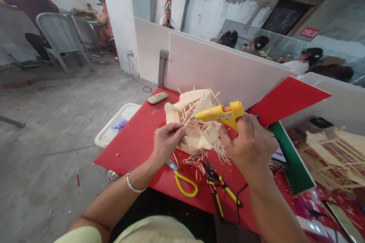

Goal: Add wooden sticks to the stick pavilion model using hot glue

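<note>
My right hand [248, 140] is wrapped round the handle of a yellow hot glue gun [219, 115]. The gun's nozzle points left, close to a thin wooden stick [188, 121] pinched in the fingertips of my left hand [170, 138]. Whether nozzle and stick touch, I cannot tell. Behind both hands stands a model building made of wooden sticks [196, 98], partly covered by the gun and my fingers. Cut stick pieces [196, 158] lie loose in front of it.
Scissors with red and yellow handles [185, 184] and yellow-black pliers [218, 190] lie on the red table [128, 152]. A glasses case [157, 98] is at the far left corner. White partition boards [216, 68] rise behind; another stick model [336, 155] stands right.
</note>
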The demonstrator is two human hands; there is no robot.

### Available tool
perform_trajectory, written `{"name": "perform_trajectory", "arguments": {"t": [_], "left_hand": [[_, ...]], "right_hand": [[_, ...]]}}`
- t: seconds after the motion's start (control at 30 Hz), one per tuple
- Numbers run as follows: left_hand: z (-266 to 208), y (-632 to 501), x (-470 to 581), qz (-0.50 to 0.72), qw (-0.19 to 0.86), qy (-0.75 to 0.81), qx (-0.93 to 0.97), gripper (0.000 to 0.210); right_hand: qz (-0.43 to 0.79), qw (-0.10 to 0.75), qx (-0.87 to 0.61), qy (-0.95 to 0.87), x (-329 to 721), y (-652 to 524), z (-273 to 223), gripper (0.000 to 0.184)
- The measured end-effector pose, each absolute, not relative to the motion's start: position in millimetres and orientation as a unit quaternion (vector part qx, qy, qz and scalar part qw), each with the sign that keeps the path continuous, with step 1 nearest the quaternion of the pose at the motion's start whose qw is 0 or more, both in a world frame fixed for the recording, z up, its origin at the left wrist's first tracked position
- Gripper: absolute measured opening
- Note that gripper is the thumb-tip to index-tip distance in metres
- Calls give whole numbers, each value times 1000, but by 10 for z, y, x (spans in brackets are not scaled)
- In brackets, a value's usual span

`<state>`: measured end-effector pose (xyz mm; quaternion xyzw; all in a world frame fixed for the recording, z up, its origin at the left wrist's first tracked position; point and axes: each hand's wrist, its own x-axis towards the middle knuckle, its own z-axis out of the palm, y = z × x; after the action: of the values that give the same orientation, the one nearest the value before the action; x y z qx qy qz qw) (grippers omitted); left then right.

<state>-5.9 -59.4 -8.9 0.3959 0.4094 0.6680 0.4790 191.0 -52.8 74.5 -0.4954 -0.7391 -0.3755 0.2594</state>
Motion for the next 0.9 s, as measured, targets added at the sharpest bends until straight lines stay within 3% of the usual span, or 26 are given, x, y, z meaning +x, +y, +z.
{"name": "perform_trajectory", "arguments": {"t": [0.4,0.63,0.9], "left_hand": [[-131,-594,-57,668,481,406,397,24],[-139,-590,-60,669,485,400,397,24],[-122,-548,-62,655,561,363,354,27]], "right_hand": [[-379,263,-496,-736,1901,-521,760,18],[-375,268,-501,-733,1900,-493,754,25],[-385,271,-496,-730,1881,-465,746,27]]}}
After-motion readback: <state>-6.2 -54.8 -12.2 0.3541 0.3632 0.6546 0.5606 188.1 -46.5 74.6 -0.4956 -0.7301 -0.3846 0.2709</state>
